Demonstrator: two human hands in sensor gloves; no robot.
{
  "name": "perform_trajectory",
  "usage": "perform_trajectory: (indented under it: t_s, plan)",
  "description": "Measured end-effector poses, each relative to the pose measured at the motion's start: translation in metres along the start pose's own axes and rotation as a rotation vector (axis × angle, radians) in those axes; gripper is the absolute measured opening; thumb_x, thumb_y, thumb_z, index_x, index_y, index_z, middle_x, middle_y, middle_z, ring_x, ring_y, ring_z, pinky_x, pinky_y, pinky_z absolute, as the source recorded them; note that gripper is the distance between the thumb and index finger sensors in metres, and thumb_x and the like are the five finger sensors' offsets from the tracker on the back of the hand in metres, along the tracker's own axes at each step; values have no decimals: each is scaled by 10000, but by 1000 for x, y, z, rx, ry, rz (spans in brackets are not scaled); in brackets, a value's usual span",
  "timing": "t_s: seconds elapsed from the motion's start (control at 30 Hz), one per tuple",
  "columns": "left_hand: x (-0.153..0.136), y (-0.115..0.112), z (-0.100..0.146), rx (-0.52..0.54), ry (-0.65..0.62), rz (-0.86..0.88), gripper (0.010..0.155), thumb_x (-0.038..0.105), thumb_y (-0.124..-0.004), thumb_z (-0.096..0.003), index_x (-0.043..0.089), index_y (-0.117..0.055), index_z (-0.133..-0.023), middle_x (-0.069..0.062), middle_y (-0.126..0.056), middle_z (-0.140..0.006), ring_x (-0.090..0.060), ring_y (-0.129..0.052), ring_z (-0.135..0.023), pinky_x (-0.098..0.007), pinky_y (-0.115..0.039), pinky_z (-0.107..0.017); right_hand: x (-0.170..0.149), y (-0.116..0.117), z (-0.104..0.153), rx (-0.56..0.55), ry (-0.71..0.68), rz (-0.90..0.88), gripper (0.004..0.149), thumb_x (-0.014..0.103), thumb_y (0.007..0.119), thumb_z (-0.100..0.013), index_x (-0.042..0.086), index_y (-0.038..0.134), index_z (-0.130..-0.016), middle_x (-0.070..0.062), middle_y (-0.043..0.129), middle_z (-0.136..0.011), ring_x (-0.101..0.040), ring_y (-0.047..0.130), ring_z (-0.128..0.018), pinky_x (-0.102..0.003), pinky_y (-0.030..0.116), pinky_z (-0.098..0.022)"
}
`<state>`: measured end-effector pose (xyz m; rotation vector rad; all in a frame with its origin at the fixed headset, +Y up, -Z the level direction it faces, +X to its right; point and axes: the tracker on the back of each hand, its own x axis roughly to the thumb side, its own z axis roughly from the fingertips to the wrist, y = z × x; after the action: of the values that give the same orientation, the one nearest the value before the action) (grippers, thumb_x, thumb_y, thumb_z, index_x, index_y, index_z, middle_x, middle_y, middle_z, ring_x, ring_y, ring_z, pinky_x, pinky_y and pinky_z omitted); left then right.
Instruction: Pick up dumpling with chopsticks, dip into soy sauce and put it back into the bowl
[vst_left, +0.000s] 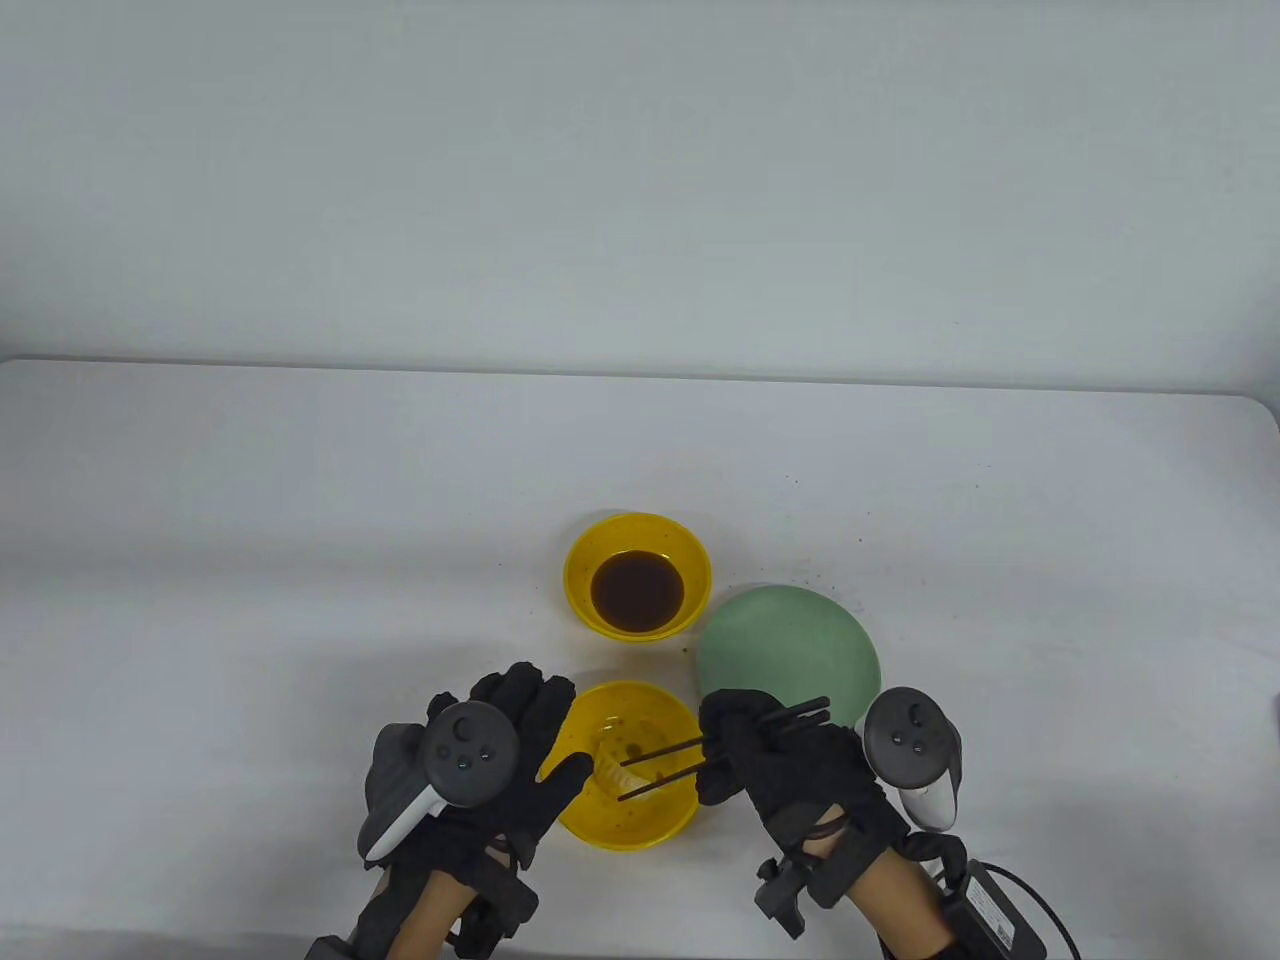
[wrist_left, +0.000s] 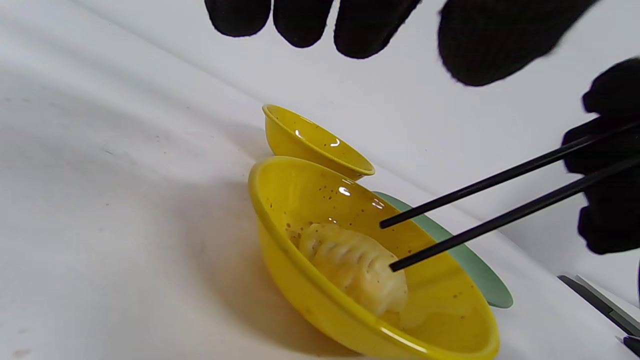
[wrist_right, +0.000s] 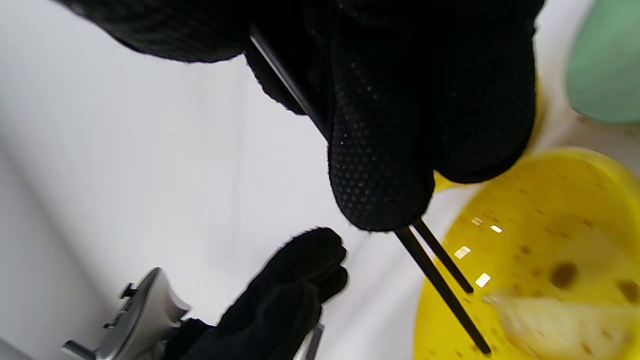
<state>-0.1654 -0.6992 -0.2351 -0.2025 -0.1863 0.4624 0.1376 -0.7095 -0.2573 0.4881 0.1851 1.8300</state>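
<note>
The near yellow bowl (vst_left: 660, 825) holds one pale pleated dumpling (wrist_left: 355, 265), which lies against the bowl's left wall. My right hand (vst_left: 735, 750) grips a pair of black chopsticks (vst_left: 665, 765) that slant down into this bowl. Their tips are spread apart; the lower tip touches the dumpling and the upper tip hovers just over it. The dumpling (wrist_right: 560, 320) is not lifted. My left hand (vst_left: 545, 735) lies open beside the bowl's left rim, with straight fingers (wrist_left: 370, 25) that hold nothing. Behind stands a second yellow bowl (vst_left: 600, 545) of dark soy sauce (vst_left: 637, 587).
A green plate (vst_left: 790, 650) lies upside down at the right, touching both bowls' sides. Small brown specks (vst_left: 830, 575) dot the white table beyond it. A black power brick with cable (vst_left: 1000, 905) sits by my right wrist at the front edge.
</note>
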Motion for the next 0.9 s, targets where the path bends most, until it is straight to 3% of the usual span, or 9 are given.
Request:
perform_trajectory:
  t_s: [0.27, 0.37, 0.6, 0.9]
  plan:
    - [0, -1, 0, -13, 0, 3, 776, 645, -689, -473, 388, -410, -1149, 20, -322, -1240, -374, -344, -1186, -675, -172, -804, -32, 7, -7, 113, 183, -67, 494, 369, 744, -520, 80, 701, -919, -332, 684, -860, -352, 1043, -583, -515, 882, -444]
    - [0, -1, 0, -17, 2, 2, 775, 644, -690, -473, 388, -412, -1149, 19, -325, -1239, -373, -348, -1186, -675, -175, -804, -35, 9, -7, 133, 188, -104, 479, 354, 765, -514, 78, 731, -904, -341, 686, -863, -370, 1028, -610, -524, 871, -455]
    - [-1, -1, -1, -26, 5, 3, 774, 644, -691, -471, 385, -420, -1149, 16, -327, -1239, -375, -353, -1184, -676, -177, -803, -36, 5, -6, 95, 202, -86, 414, 333, 839, -477, 109, 858, -825, -347, 767, -831, -363, 1060, -583, -516, 901, -432]
    - [-1, -1, -1, -35, 13, 6, 773, 642, -693, -471, 384, -424, -1148, 22, -325, -1238, -378, -354, -1183, -676, -179, -802, -43, 0, -6, 97, 267, -182, 442, 310, 825, -491, 43, 824, -843, -352, 778, -820, -389, 1052, -592, -532, 890, -436]
